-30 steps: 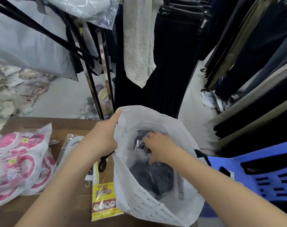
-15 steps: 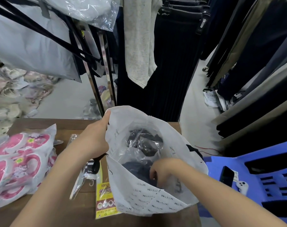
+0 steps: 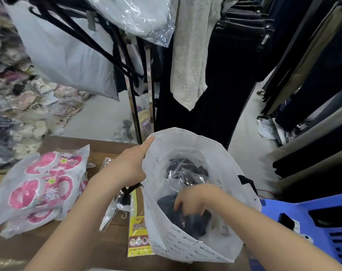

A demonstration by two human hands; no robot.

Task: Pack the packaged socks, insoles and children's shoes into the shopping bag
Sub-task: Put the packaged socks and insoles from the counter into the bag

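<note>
A white shopping bag [image 3: 187, 249] stands open on the wooden table's right end. My left hand [image 3: 130, 166] grips its left rim and holds it open. My right hand [image 3: 193, 200] is down inside the bag, fingers curled on a clear packet of dark socks [image 3: 187, 222]. A second clear packet of dark items [image 3: 185, 171] lies deeper in the bag. The pink and white children's shoes in a plastic bag [image 3: 41, 188] lie at the table's left. A yellow insole packet [image 3: 138, 233] and a clear packet [image 3: 109, 214] lie between the shoes and the bag.
The wooden table [image 3: 68, 245] ends just right of the bag. A blue plastic chair [image 3: 320, 223] with a dark phone [image 3: 287, 222] stands at the right. Clothes racks with hanging dark trousers [image 3: 225, 75] fill the back and right. Piled packaged goods [image 3: 19, 106] lie at the left.
My right hand went from the far packet down to the near bottom of the bag and closed on the dark sock packet. My left hand shifted slightly left with the rim.
</note>
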